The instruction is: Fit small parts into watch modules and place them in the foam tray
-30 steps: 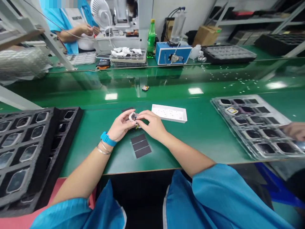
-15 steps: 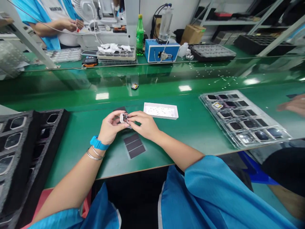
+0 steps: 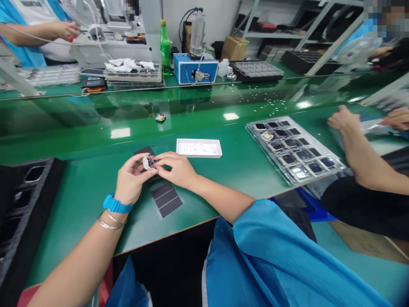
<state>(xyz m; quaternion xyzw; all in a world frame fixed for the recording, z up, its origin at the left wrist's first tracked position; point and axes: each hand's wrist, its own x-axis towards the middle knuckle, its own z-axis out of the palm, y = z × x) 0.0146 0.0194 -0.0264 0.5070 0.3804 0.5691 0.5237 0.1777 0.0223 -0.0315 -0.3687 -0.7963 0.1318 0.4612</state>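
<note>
My left hand (image 3: 130, 180) gripped a pale watch case (image 3: 146, 163), seemingly unfinished with inner parts (image 3: 151, 162) exposed, while my right hand (image 3: 177, 169), fingertips together, pinched its open side.

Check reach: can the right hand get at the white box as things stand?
Likely yes: the open white box lies just beyond the right hand, with nothing seen between them. That hand's fingers are at the small part in the left hand, so they'd probably need to come away first.
</note>
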